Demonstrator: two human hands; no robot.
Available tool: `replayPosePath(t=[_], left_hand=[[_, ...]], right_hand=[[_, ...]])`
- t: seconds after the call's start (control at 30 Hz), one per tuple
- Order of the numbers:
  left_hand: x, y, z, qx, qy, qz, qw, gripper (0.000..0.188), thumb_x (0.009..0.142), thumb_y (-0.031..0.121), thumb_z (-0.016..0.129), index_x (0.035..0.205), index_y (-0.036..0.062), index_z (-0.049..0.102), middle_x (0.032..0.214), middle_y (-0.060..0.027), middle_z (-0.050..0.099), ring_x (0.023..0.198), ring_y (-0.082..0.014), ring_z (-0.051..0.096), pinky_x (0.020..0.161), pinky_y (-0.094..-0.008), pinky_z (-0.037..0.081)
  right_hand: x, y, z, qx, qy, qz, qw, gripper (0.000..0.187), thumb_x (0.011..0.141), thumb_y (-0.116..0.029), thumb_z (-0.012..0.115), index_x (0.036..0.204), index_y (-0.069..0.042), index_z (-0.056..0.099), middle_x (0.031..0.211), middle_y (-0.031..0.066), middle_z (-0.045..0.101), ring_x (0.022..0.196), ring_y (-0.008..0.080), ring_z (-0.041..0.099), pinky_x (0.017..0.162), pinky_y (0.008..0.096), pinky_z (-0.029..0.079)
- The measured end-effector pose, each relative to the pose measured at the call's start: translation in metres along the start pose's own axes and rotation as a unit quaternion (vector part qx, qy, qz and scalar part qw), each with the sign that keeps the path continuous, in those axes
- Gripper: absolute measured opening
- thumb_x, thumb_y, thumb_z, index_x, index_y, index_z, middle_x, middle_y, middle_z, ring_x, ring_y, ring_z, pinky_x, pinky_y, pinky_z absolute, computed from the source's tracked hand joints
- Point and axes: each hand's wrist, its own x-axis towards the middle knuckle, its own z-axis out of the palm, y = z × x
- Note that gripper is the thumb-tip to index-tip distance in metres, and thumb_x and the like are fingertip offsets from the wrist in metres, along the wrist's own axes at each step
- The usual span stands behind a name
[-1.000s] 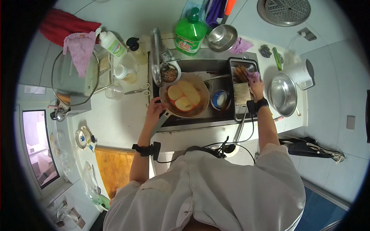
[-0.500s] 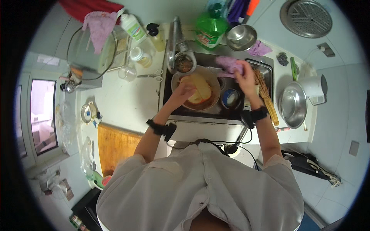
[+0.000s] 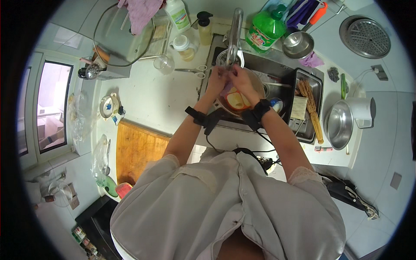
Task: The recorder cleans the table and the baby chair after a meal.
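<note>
My left hand (image 3: 218,81) and my right hand (image 3: 242,80) are close together beneath the spout of the faucet (image 3: 237,32). Both have closed fingers around a purple cloth (image 3: 225,89), which shows only partly between and below them. Under the hands, a round basin (image 3: 261,89) stands in the sink (image 3: 265,66). A pale piece with an orange-red edge (image 3: 237,100) lies inside the basin. The blue and white round item (image 3: 276,104) beside the basin is partly covered by my right forearm.
A dark rectangular tray (image 3: 319,80) holds a bamboo brush (image 3: 310,104). Scissors (image 3: 197,70), a lidded jar (image 3: 184,47) and a glass cup (image 3: 164,64) stand left of the sink. Behind it are a green jug (image 3: 265,32) and a steel bowl (image 3: 298,45); a steel basin (image 3: 339,123) is at right.
My right hand has moved left with the purple cloth, from over the sink's right side to the faucet. My left hand has lifted away from the pale piece and joined it.
</note>
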Motion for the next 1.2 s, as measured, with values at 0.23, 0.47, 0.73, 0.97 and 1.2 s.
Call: replayPosePath(t=[0.23, 0.47, 0.73, 0.97, 1.2], left_hand=[[0.002, 0.008, -0.009, 0.039, -0.027, -0.004, 0.999, 0.011, 0.079, 0.007, 0.048, 0.086, -0.0007, 0.043, 0.07, -0.0051, 0.047, 0.064, -0.0123, 0.044, 0.059, -0.0251, 0.038], [-0.006, 0.022, -0.026, 0.026, -0.101, -0.01, 0.994, 0.011, 0.08, 0.011, 0.047, 0.087, 0.0021, 0.044, 0.074, -0.0065, 0.048, 0.068, -0.0157, 0.046, 0.063, -0.0268, 0.039], [-0.008, 0.043, -0.046, -0.1, -0.209, -0.036, 0.972, 0.008, 0.083, 0.012, 0.044, 0.083, 0.0043, 0.045, 0.069, 0.002, 0.042, 0.063, -0.0056, 0.038, 0.056, -0.0188, 0.032], [-0.002, 0.041, -0.059, -0.097, -0.171, -0.048, 0.979, 0.009, 0.084, 0.013, 0.043, 0.081, 0.0043, 0.044, 0.068, 0.0013, 0.042, 0.062, -0.0061, 0.039, 0.056, -0.0188, 0.033], [0.002, 0.048, -0.057, -0.056, -0.122, -0.023, 0.991, 0.01, 0.085, 0.014, 0.043, 0.083, 0.0035, 0.043, 0.069, 0.0006, 0.043, 0.062, -0.0064, 0.04, 0.056, -0.0204, 0.035]], right_hand=[[-0.001, -0.008, 0.012, -0.14, 0.005, 0.038, 0.989, 0.025, 0.076, -0.018, 0.052, 0.094, 0.0, 0.048, 0.083, 0.021, 0.055, 0.078, 0.0365, 0.053, 0.064, 0.0371, 0.042], [0.004, -0.007, 0.018, -0.18, -0.019, 0.112, 0.977, 0.032, 0.068, -0.023, 0.058, 0.087, 0.0, 0.046, 0.083, 0.0224, 0.055, 0.078, 0.0394, 0.052, 0.065, 0.0434, 0.042], [-0.005, 0.015, 0.016, -0.3, -0.055, -0.037, 0.952, 0.027, 0.067, -0.018, 0.058, 0.092, -0.008, 0.054, 0.085, 0.0128, 0.057, 0.085, 0.0312, 0.052, 0.073, 0.0413, 0.04], [-0.015, -0.002, -0.014, -0.265, -0.153, -0.06, 0.95, 0.034, 0.065, -0.018, 0.062, 0.097, -0.009, 0.055, 0.09, 0.0125, 0.056, 0.089, 0.0269, 0.051, 0.078, 0.0392, 0.038], [-0.026, -0.011, -0.033, -0.13, -0.18, -0.058, 0.973, 0.021, 0.072, -0.018, 0.057, 0.087, -0.004, 0.056, 0.075, 0.0119, 0.059, 0.069, 0.0224, 0.058, 0.061, 0.0299, 0.044]])
